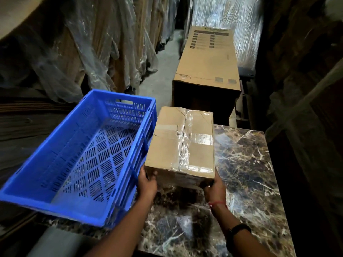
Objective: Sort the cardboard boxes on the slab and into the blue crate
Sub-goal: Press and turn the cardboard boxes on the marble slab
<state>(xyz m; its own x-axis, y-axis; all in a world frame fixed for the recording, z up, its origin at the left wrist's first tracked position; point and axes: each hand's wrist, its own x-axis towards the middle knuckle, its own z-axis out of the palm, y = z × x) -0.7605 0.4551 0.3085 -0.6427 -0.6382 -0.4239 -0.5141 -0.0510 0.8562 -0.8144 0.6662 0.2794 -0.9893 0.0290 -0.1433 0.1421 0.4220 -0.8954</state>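
Landmark: long printed carton [207, 60], lying lengthwise, icon panel at its far end, brand print along its near top edge.

- Behind it and to its right: tall bundle [226, 13] in shiny stretch film, contents not visible.
- Directly left of it: strip of grey concrete floor [163, 71].
- Further left, across that floor: row of brown upright goods [104, 43] draped in loose clear plastic sheeting.
- Left and nearer: stack of dark flat sheets [27, 123].
- Right of it: dark wrapped stock [300, 71], detail blurred.
- Far nearer, left: grey tube [55, 242], partly cut off.
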